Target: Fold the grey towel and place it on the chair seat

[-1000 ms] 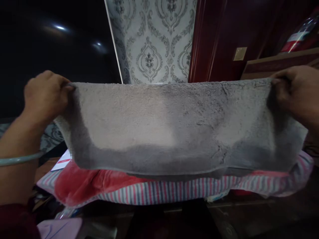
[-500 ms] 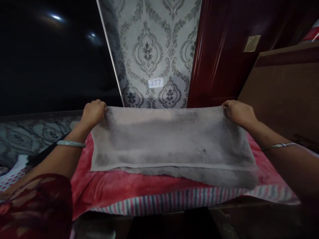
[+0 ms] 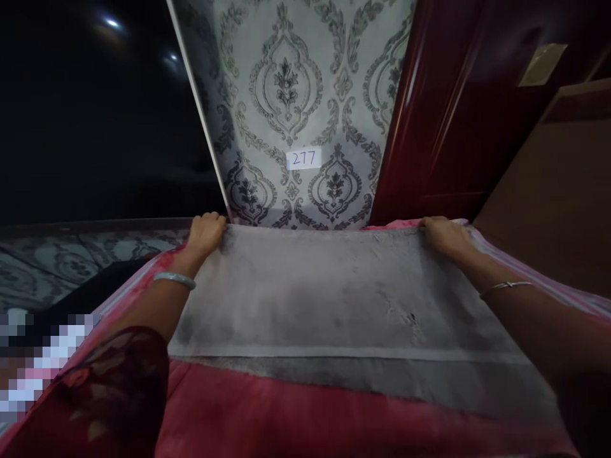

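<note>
Lowered since the earlier frame, soft, limp grey plush towel (image 3: 334,299) now lies folded flat on red fleece blanket (image 3: 296,420), left hand (image 3: 206,232) and right hand (image 3: 442,234) each pinching a far corner, best held there.

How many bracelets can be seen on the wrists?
2: a pale bangle on the left wrist, a thin metal bracelet on the right wrist. Sleeves may hide more.

Dim indoor light falls mostly on the patterned wallpaper (image 3: 305,95); the upper left is nearly black with two small glints. Edges bow outward, the lower corners are shadowed, and fine detail is soft.
</note>
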`<state>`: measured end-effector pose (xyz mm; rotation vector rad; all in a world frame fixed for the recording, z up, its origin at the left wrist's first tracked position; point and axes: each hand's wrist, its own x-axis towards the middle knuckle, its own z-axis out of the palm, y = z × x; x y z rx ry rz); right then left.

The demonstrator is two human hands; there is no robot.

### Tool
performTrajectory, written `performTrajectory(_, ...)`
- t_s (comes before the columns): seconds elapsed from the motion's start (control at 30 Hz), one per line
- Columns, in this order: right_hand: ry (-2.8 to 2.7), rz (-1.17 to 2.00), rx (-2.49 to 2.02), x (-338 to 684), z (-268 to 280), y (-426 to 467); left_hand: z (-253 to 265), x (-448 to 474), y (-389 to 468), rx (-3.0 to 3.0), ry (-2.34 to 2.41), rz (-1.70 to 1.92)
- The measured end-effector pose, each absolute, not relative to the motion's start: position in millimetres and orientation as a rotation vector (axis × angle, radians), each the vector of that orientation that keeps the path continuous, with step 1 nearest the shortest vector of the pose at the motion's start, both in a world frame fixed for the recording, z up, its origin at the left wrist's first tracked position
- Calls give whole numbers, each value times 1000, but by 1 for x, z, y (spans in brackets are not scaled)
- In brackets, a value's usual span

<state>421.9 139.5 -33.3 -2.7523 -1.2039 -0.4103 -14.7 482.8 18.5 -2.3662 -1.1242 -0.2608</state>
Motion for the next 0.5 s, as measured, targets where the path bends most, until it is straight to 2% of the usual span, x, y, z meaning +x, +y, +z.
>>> performTrajectory(0.27,-1218,-382,-2737,438,-90,171,-36,10,514,-2528,-1223,-363)
performTrajectory(0.5,-1023,-304,-2702,461,-135,144,-77,-34,531,-2710,-1575,-510)
